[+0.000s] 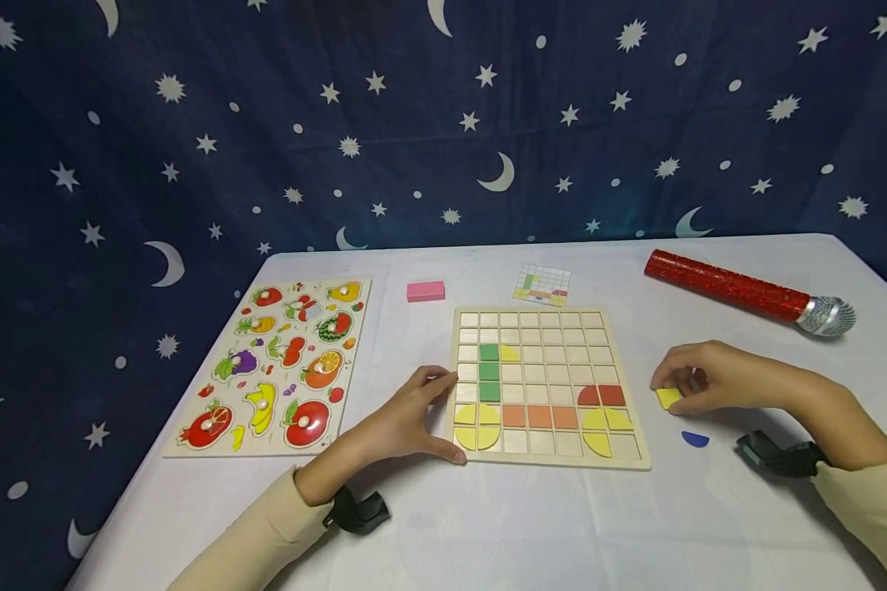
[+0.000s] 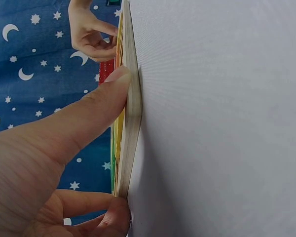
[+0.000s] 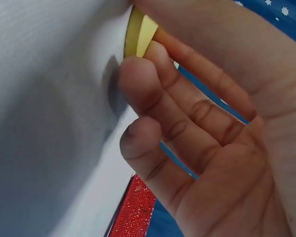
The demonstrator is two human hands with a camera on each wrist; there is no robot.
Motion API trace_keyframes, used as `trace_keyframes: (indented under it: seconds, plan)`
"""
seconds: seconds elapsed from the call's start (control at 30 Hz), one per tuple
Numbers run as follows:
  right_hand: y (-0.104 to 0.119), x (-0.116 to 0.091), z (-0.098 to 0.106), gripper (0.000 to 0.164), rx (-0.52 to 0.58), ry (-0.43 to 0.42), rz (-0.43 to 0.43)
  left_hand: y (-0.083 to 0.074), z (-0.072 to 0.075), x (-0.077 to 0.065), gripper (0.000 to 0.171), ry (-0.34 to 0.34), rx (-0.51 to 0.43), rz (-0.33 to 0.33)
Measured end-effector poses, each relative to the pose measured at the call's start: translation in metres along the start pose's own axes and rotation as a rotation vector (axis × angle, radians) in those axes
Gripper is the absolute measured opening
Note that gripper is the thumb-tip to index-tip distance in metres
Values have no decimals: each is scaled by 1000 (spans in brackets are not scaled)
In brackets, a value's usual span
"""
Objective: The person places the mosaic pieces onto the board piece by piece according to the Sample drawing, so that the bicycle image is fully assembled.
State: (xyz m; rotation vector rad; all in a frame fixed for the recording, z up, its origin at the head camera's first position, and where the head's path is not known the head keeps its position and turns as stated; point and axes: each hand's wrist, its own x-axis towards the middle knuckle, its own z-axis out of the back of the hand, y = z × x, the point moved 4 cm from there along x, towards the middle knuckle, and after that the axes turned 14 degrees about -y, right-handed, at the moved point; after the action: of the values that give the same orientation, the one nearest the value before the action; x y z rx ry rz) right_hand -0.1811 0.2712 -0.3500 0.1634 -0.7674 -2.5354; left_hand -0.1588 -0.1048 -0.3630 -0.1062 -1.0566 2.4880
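A wooden grid board (image 1: 540, 455) lies flat on the table, with green, yellow, orange and red pieces in some of its squares. My left hand (image 1: 411, 419) holds its near left corner, thumb on the near edge and fingertips at the left edge; the left wrist view shows the thumb against the board's rim (image 2: 133, 98). Right of the board, my right hand (image 1: 720, 379) pinches a small yellow piece (image 1: 668, 399) between thumb and fingers. Part of that yellow piece (image 3: 135, 34) is hidden by the thumb. Just nearer lies a blue half-disc piece (image 1: 695, 439).
A fruit knob puzzle (image 1: 266, 377) lies at the left. Behind the grid board are a pink block (image 1: 425, 291) and a small pattern card (image 1: 543, 284). A glittery red microphone (image 1: 739, 287) lies at the back right. A starry curtain (image 1: 414, 164) hangs behind the table.
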Motion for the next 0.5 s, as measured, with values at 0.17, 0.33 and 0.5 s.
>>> trace_keyframes:
  seconds: [0.17, 0.33, 0.5]
  plan:
    - [1, 1, 0, 26, 0, 2, 9, 1, 0, 0, 105, -1, 3, 5]
    - [2, 0, 1, 25, 6, -7, 29, 0, -1, 0, 105, 4, 4, 10]
    - [6, 0, 2, 26, 30, -11, 68, 0, 0, 1, 104, 0, 9, 7]
